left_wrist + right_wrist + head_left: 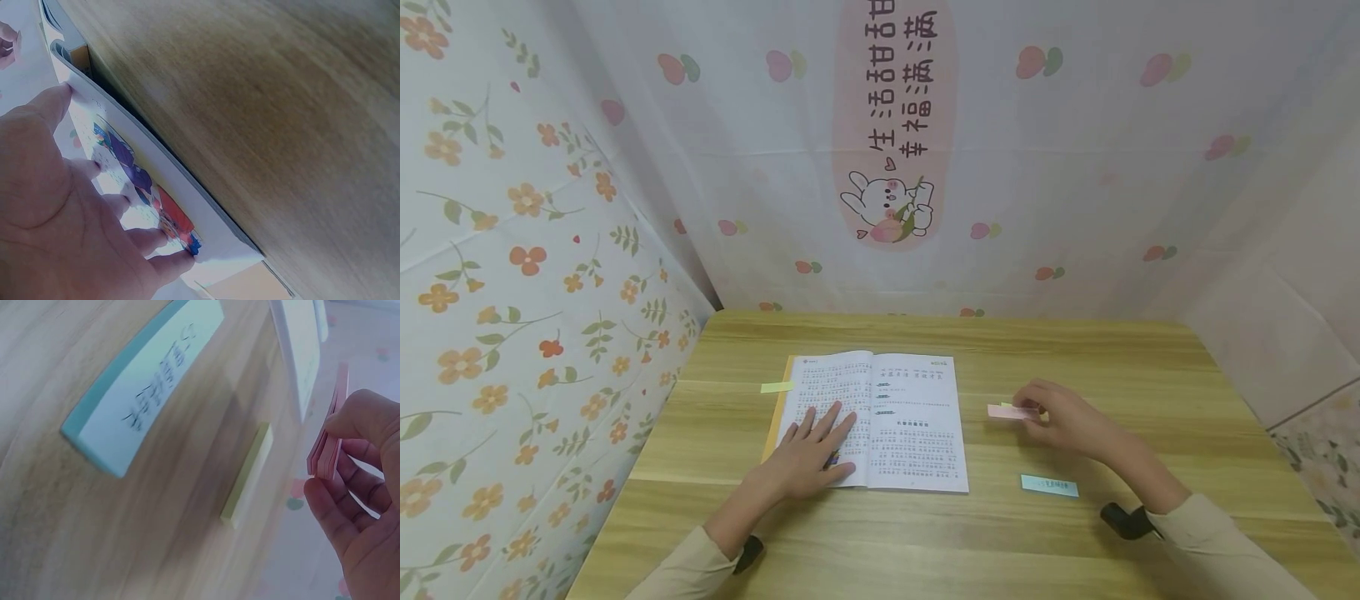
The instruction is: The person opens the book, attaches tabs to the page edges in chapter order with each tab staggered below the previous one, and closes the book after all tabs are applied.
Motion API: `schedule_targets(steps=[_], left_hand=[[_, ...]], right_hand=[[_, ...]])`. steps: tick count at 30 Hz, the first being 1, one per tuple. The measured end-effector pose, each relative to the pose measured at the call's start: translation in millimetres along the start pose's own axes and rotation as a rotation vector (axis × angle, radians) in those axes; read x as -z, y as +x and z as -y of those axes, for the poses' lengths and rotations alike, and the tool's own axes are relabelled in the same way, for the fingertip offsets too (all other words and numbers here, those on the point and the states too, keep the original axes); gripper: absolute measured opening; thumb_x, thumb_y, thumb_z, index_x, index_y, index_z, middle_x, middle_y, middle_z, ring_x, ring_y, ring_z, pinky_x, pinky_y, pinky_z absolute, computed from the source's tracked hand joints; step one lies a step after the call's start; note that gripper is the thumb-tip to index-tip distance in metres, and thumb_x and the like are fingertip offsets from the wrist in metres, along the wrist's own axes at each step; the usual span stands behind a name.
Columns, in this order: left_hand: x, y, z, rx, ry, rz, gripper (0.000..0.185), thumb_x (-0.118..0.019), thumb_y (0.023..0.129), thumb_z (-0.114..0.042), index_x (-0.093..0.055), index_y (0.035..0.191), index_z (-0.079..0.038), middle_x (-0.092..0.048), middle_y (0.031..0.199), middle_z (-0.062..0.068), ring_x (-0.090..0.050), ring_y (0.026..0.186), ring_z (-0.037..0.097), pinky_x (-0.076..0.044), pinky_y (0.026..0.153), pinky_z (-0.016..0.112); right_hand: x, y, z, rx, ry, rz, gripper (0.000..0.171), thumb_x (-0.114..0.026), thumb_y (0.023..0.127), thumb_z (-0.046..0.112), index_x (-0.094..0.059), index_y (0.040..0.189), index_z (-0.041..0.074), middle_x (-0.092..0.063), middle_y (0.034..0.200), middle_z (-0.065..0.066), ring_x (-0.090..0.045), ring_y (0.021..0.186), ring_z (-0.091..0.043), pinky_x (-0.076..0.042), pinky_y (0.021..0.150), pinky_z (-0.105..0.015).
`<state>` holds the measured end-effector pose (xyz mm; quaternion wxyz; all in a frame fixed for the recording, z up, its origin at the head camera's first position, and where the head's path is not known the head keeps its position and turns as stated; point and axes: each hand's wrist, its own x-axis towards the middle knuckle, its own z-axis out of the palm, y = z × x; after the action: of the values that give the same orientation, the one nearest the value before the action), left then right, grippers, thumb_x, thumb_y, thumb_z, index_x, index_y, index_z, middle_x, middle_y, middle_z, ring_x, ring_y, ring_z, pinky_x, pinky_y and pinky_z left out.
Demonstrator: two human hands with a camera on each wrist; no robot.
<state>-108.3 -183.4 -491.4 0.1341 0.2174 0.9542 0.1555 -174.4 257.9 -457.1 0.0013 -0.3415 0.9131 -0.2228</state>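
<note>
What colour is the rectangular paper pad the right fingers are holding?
Pink. The paper pad in the right fingers shows best in the right wrist view.

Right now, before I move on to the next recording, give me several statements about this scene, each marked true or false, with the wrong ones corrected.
1. The left hand rests on the open book. True.
2. The right hand pinches the pink pad. True.
3. The blue pad lies on the table. True.
4. The blue pad's top is blank. False: it has handwriting on it.
5. Both hands hold the pink pad. False: only the right hand does.
6. Nothing sticks out past the book's edges. False: a yellow strip sticks out on its left side in the head view.
</note>
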Motion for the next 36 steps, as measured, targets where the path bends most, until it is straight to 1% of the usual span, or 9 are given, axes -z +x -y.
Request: schedule_targets(steps=[7,16,25,36], left_hand=[[-0.3,-0.2,-0.3,0.005,0.004,0.000,0.073,-0.052,0.103,-0.052,-0.026,0.163,-0.019,-0.013,0.168,0.012,-0.009,0.148,0.050,-0.016,0.112,0.069],[0.8,-0.6,-1.3,0.005,0.002,0.001,0.073,-0.052,0.103,-0.052,-0.026,0.163,-0.019,-0.014,0.168,0.012,-0.009,0.148,0.050,-0.016,0.112,0.069],[1.3,-1.1,-1.9,0.006,0.011,-0.003,0.073,-0.052,0.103,-0.052,-0.027,0.163,-0.019,-0.014,0.168,0.012,-0.010,0.148,0.051,-0.017,0.112,0.069],[1.6,-1.2,-2.3,0.011,0.019,0.002,0.073,-0.051,0.103,-0.053,-0.026,0.163,-0.019,-0.013,0.168,0.011,-0.010,0.148,0.051,-0.017,0.112,0.069]], right_hand=[[0,6,6,0.037,0.013,-0.013,0.025,-0.075,0.084,-0.004,-0.069,0.103,0.010,-0.059,0.095,0.008,-0.054,0.083,-0.011,-0.054,0.071,-0.039],[-1,10,11,0.076,0.028,-0.031,0.025,-0.073,0.084,-0.005,-0.069,0.102,0.010,-0.058,0.094,0.008,-0.054,0.082,-0.011,-0.054,0.070,-0.037],[-1,13,21,0.075,0.034,-0.025,0.026,-0.075,0.083,-0.005,-0.069,0.101,0.012,-0.059,0.095,0.009,-0.055,0.083,-0.011,-0.055,0.071,-0.036],[-2,15,31,0.079,0.057,-0.018,0.025,-0.076,0.084,-0.004,-0.069,0.103,0.011,-0.060,0.096,0.007,-0.056,0.084,-0.012,-0.054,0.072,-0.034]])
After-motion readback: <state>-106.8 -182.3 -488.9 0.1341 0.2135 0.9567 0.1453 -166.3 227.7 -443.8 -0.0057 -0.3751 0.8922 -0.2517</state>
